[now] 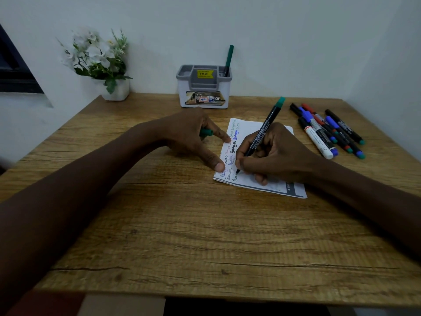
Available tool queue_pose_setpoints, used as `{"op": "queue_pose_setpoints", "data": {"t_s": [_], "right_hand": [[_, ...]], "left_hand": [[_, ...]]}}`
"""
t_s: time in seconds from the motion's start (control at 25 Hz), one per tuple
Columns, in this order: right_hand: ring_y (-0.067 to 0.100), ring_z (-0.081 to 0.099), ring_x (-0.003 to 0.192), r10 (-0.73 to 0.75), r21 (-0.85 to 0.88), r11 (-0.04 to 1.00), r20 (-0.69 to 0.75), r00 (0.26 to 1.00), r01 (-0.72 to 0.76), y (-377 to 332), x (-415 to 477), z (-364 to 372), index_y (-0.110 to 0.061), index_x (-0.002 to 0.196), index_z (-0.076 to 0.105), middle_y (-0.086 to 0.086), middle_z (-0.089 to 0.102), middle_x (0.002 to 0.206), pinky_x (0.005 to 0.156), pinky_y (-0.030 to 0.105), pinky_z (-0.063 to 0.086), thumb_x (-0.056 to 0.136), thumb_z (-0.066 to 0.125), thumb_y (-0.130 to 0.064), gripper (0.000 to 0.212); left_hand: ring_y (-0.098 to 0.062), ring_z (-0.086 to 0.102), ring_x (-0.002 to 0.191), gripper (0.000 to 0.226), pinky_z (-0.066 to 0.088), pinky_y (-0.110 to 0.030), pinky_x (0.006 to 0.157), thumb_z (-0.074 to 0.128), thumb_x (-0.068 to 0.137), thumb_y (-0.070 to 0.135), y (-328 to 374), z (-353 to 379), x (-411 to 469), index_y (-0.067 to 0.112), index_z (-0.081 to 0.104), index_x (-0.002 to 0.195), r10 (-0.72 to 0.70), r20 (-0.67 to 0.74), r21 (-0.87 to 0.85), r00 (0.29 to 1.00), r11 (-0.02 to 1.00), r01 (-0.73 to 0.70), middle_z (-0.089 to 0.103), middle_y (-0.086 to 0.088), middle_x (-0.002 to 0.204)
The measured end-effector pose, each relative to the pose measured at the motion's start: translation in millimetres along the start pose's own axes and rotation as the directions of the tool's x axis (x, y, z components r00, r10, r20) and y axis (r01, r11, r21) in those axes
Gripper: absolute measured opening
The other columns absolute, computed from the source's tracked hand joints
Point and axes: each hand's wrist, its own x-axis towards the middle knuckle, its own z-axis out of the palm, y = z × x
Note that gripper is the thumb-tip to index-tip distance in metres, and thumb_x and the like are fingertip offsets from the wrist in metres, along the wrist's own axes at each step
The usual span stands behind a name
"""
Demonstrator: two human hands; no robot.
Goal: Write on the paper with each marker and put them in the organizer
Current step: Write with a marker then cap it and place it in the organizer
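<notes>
A white paper (pixel 255 131) with several coloured handwritten words lies on the wooden table. My right hand (pixel 273 153) grips a black marker with a green end (pixel 267 125), its tip touching the paper's lower left part. My left hand (pixel 193 137) holds a green cap (pixel 206 132) in its curled fingers, while its thumb and forefinger press on the paper's left edge. A grey and white organizer (pixel 205 87) stands at the back by the wall, with one green marker (pixel 228 60) upright in its right slot.
Several loose markers (pixel 328 131) with blue, red, green and black caps lie to the right of the paper. A white pot of artificial flowers (pixel 100 65) stands at the back left corner. The table's front edge (pixel 205 295) is near me.
</notes>
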Motion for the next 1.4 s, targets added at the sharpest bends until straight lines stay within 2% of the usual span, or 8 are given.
{"op": "queue_pose_setpoints", "data": {"t_s": [0.08,0.2,0.44,0.6,0.8,0.88,1.16,1.4], "right_hand": [[0.017,0.063,0.042,0.012,-0.005,1.0,0.002,1.0,-0.012,-0.2,-0.2,-0.2,0.005,0.088,0.072,0.027,0.071,0.069,0.045,0.021,0.051,0.09,0.071,0.003,0.003],[0.018,0.063,0.042,0.031,-0.014,0.999,-0.012,0.999,-0.032,-0.6,0.4,0.1,0.004,0.089,0.072,0.028,0.072,0.07,0.045,0.022,0.052,0.09,0.071,0.001,0.004],[0.018,0.063,0.04,0.063,0.014,0.998,-0.061,0.996,-0.062,-1.1,0.2,1.5,0.006,0.09,0.071,0.029,0.071,0.069,0.043,0.022,0.052,0.09,0.072,0.001,0.004],[0.017,0.064,0.041,0.069,-0.003,0.998,-0.066,0.995,-0.069,-0.8,-0.7,1.5,0.006,0.088,0.072,0.025,0.072,0.066,0.044,0.02,0.051,0.089,0.072,0.001,0.005],[0.019,0.064,0.042,0.071,0.03,0.997,-0.09,0.993,-0.069,1.5,2.2,2.2,0.005,0.089,0.072,0.021,0.071,0.064,0.045,0.024,0.052,0.092,0.072,-0.002,0.008],[0.018,0.064,0.042,0.064,0.036,0.997,-0.085,0.994,-0.062,1.4,2.5,2.2,0.005,0.088,0.071,0.019,0.071,0.063,0.044,0.023,0.051,0.091,0.072,-0.001,0.007],[0.016,0.066,0.044,0.079,0.044,0.996,-0.094,0.992,-0.075,1.4,2.4,1.5,0.007,0.09,0.072,0.016,0.071,0.064,0.045,0.024,0.054,0.092,0.072,-0.003,0.01],[0.017,0.065,0.048,0.099,0.312,0.95,-0.208,0.973,-0.03,-1.4,7.1,0.1,0.003,0.098,0.064,0.017,0.071,0.072,0.046,0.027,0.056,0.089,0.075,0.001,0.013]], "left_hand": [[0.009,0.056,0.091,0.078,0.036,-0.004,0.065,0.083,0.061,0.054,0.2,0.2,0.0,0.039,0.063,0.134,-0.01,0.0,-0.002,1.0,1.0,0.01,0.065,0.023,0.117],[0.011,0.053,0.075,0.07,0.035,-0.001,0.055,0.087,0.069,0.045,1.1,-0.7,-0.8,0.038,0.063,0.134,-0.029,-0.008,0.015,1.0,0.999,0.029,0.052,0.033,0.08],[-0.001,0.052,0.103,0.083,0.039,-0.012,0.074,0.079,0.055,0.061,3.5,-0.7,-2.7,0.04,0.063,0.134,0.007,0.01,0.026,1.0,1.0,-0.007,0.053,0.027,0.124],[0.007,0.053,0.078,0.079,0.035,-0.008,0.058,0.08,0.055,0.061,2.7,-0.6,-2.1,0.043,0.064,0.13,-0.003,-0.008,0.019,1.0,1.0,0.003,0.054,0.033,0.085],[-0.008,0.058,0.107,0.089,0.051,-0.028,0.08,0.077,0.046,0.08,-3.9,1.0,0.6,0.047,0.064,0.128,0.016,0.008,0.021,1.0,1.0,-0.016,0.063,0.014,0.134],[-0.013,0.061,0.107,0.094,0.055,-0.036,0.087,0.074,0.041,0.087,-4.8,1.0,0.7,0.05,0.064,0.127,0.013,0.007,0.029,1.0,1.0,-0.013,0.066,0.009,0.131],[-0.016,0.058,0.114,0.084,0.053,-0.038,0.098,0.078,0.053,0.067,1.8,0.4,-1.9,0.042,0.063,0.132,-0.003,0.008,0.02,1.0,1.0,0.003,0.061,0.009,0.14],[-0.008,0.057,0.114,0.066,0.051,-0.032,0.096,0.078,0.066,0.071,-2.5,2.9,-2.2,0.038,0.069,0.123,0.056,-0.053,0.023,0.997,0.998,-0.055,0.063,0.014,0.132]]}}
